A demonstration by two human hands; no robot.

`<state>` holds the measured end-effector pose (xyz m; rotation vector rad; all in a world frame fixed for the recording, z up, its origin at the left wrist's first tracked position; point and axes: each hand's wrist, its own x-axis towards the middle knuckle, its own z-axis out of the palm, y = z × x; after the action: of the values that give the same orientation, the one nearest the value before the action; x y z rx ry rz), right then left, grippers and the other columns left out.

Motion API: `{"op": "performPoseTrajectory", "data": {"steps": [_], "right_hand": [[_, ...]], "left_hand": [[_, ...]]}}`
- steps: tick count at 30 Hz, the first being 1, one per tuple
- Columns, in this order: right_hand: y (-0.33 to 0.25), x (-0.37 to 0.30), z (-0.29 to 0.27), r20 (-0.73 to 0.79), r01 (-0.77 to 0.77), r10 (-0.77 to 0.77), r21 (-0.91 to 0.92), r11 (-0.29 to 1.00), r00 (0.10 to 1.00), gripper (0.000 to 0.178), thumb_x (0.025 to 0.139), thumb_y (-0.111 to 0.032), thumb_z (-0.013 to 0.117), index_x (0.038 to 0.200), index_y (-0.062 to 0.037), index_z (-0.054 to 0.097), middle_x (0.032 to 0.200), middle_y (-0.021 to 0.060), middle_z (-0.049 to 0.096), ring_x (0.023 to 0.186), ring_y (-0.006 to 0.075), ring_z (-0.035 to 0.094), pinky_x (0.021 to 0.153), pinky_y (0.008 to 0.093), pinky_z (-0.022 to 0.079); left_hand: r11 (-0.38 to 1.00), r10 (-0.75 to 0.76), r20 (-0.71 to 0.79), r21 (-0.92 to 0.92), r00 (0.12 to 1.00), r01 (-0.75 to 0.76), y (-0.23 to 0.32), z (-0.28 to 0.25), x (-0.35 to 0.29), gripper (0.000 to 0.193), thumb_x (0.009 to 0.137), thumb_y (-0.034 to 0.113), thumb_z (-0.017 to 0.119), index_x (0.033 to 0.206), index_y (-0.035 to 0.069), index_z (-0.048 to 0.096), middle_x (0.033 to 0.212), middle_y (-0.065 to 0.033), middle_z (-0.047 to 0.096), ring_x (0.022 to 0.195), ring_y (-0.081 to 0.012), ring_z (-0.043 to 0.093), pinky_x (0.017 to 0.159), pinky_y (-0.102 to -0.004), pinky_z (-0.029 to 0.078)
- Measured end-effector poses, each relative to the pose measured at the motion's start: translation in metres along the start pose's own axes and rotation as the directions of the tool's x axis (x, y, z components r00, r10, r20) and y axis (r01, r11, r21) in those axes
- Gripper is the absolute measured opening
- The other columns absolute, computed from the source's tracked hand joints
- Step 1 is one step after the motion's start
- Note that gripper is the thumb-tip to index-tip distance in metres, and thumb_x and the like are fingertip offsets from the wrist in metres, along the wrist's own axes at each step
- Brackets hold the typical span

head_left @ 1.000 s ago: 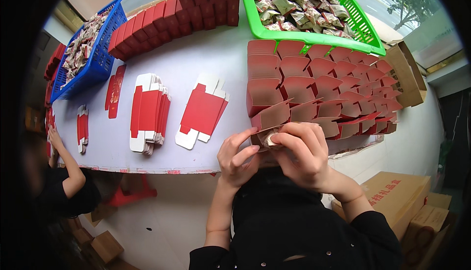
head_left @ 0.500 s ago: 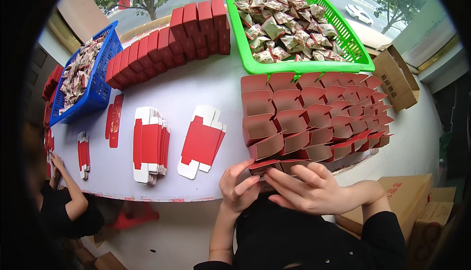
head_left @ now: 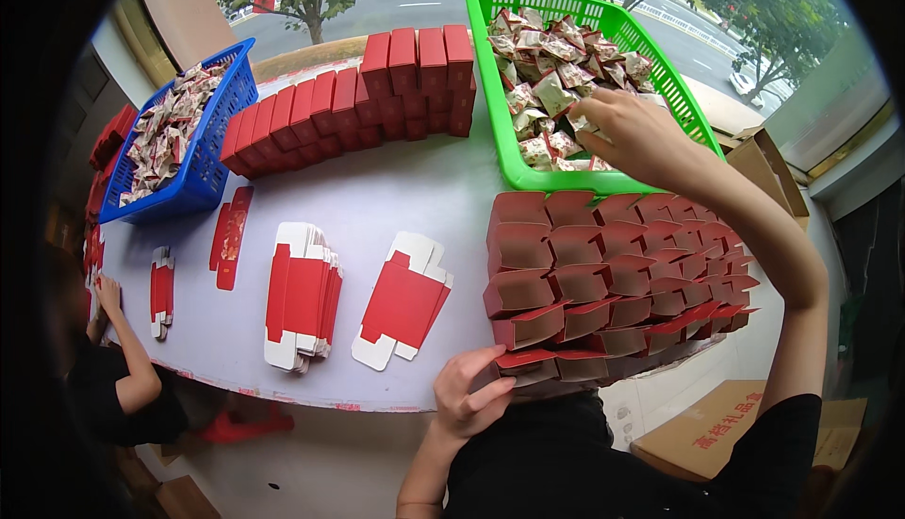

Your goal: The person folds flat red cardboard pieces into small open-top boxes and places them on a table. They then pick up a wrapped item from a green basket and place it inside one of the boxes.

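Note:
My left hand (head_left: 468, 395) is closed at the near left corner of a block of standing red paper boxes. Its fingers and thumb pinch the edge of the nearest corner box (head_left: 526, 359). These open-topped boxes (head_left: 523, 246) stand in tight rows with their flaps raised. Over the green plastic basket (head_left: 502, 156), my right hand (head_left: 603, 128) reaches down with bent fingers closed about one of the small wrapped packets (head_left: 554, 92). The fingertips partly hide that packet. Many more cream and red packets fill the basket. My right forearm passes above the far right boxes.
Flat red-and-white cartons (head_left: 306, 297) lie stacked on the white table (head_left: 396, 198), with a smaller pile (head_left: 405, 302) beside them. Closed red boxes (head_left: 311, 109) form a wall behind. A blue basket (head_left: 203, 156) holds more packets. Another person's arm (head_left: 132, 349) is at far left.
My right hand has left the front boxes and gone up and away into the green basket. My left hand stays at the corner box. The view has shifted slightly.

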<state>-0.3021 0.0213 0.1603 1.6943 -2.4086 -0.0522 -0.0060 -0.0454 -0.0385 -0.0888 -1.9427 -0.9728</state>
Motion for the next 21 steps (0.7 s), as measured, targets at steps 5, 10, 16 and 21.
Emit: {"op": "performPoseTrajectory", "data": {"steps": [5, 10, 16, 21], "right_hand": [[0.081, 0.076, 0.082, 0.193, -0.135, 0.136, -0.021, 0.991, 0.972, 0.055, 0.086, -0.024, 0.062, 0.136, -0.0143, 0.04, 0.12, 0.0206, 0.048, 0.099, 0.036, 0.06, 0.081, 0.0438, 0.051], [0.11, 0.091, 0.123, 0.138, -0.072, 0.071, 0.0, 0.997, 0.988, 0.048, 0.079, -0.018, 0.067, 0.121, -0.011, 0.045, 0.114, 0.0158, 0.047, 0.092, 0.036, 0.062, 0.071, 0.0437, 0.052], [0.09, 0.066, 0.099, -0.111, -0.018, 0.041, 0.204, 0.979, 0.993, 0.041, 0.076, -0.001, 0.067, 0.112, -0.0087, 0.051, 0.103, 0.0153, 0.064, 0.092, 0.0371, 0.062, 0.077, 0.044, 0.049], [0.031, 0.026, 0.034, -0.198, 0.015, 0.207, 0.755, 0.655, 0.958, 0.045, 0.089, 0.001, 0.059, 0.132, -0.0073, 0.05, 0.115, 0.0093, 0.06, 0.106, 0.0111, 0.057, 0.095, 0.0252, 0.047]], "left_hand": [[0.998, 0.041, 0.035, 0.039, 0.999, -0.042, 0.002, -0.006, 0.001, 0.044, 0.073, 0.007, 0.072, 0.11, 0.022, 0.053, 0.11, -0.0112, 0.061, 0.088, -0.0279, 0.066, 0.069, -0.0344, 0.053], [0.996, 0.071, 0.041, 0.058, 0.997, -0.073, 0.001, -0.005, -0.002, 0.044, 0.074, 0.01, 0.074, 0.11, 0.023, 0.053, 0.112, -0.0111, 0.061, 0.086, -0.0273, 0.067, 0.068, -0.033, 0.055], [0.996, 0.054, 0.033, 0.074, 0.998, -0.056, 0.002, -0.004, 0.0, 0.045, 0.073, 0.011, 0.075, 0.111, 0.023, 0.053, 0.111, -0.0118, 0.062, 0.085, -0.0273, 0.067, 0.067, -0.0325, 0.055], [0.997, 0.049, 0.023, 0.053, 0.999, -0.05, 0.0, -0.003, -0.001, 0.044, 0.073, 0.008, 0.074, 0.111, 0.022, 0.055, 0.11, -0.0127, 0.062, 0.089, -0.027, 0.066, 0.067, -0.0322, 0.054]]}}
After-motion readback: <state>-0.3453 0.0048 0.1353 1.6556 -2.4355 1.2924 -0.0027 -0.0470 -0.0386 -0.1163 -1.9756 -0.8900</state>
